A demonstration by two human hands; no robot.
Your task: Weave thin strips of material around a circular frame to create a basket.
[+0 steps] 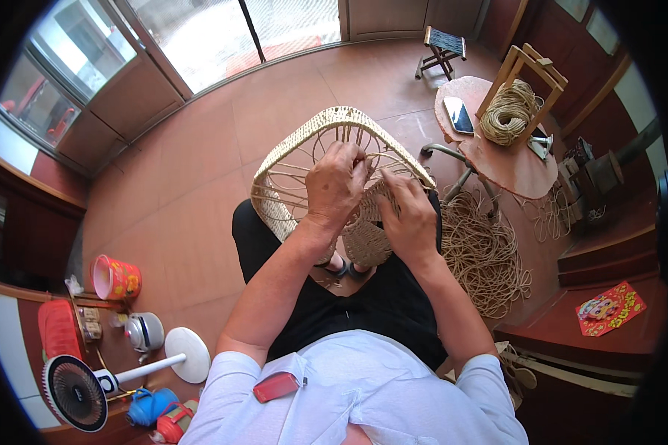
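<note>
Across my lap rests a rounded frame (pixel 273 162) wrapped in straw-coloured cord, tilted, with strands running across its inside. A closely woven panel (pixel 367 243) fills its near part, under my hands. My left hand (pixel 335 182) is over the middle of the frame, its fingers pinched together on a thin cord; the fingertips are partly hidden. Just right of it, my right hand (pixel 408 219) bends its fingers and thumb onto the cords beside the woven part. Its grip also seems closed on cord, though the fingertips hardly show.
A big tangle of cord (pixel 490 256) lies on the floor at right. Beyond it, a low table (pixel 516 169) bears a phone (pixel 459 116) and a coil of cord (pixel 509 113). A folding stool (pixel 444 50) stands far off. At left are a fan (pixel 76 391), kettle (pixel 144 331) and bucket (pixel 116 277).
</note>
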